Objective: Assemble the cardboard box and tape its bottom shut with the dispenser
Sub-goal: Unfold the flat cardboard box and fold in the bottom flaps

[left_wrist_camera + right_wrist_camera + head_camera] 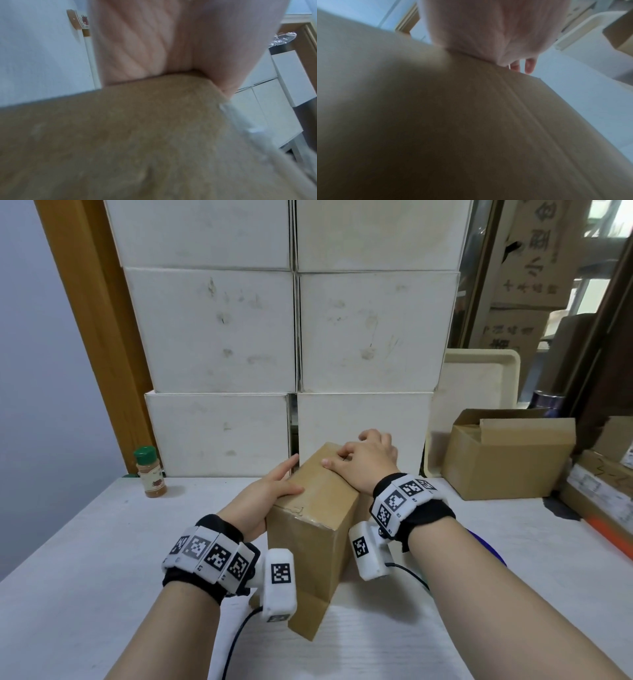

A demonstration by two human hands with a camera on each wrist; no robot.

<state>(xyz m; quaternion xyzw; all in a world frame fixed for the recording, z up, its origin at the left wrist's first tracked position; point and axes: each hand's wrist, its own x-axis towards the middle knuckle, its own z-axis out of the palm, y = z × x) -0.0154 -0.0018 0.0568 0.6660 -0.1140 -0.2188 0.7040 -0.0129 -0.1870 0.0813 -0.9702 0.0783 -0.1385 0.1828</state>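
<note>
A brown cardboard box [308, 539] stands upright on the white table [85, 559], with a loose flap at its bottom front. My left hand [270, 491] grips its top left edge, thumb lying on the top and fingers along the left side. My right hand [359, 460] rests on the top with fingers curled over the far right edge. The left wrist view shows my left hand [154, 40] against the box [120, 135]. In the right wrist view the fingertips of my right hand [488, 27] reach past the edge of the box [436, 121]. No dispenser is plainly visible.
Stacked white boxes [294, 337] form a wall just behind the box. A spice jar with a green cap [150, 472] stands at the back left. An open brown carton [507, 457] and a cream tray [479, 381] are at the right. A blue object [489, 546] peeks out behind my right forearm.
</note>
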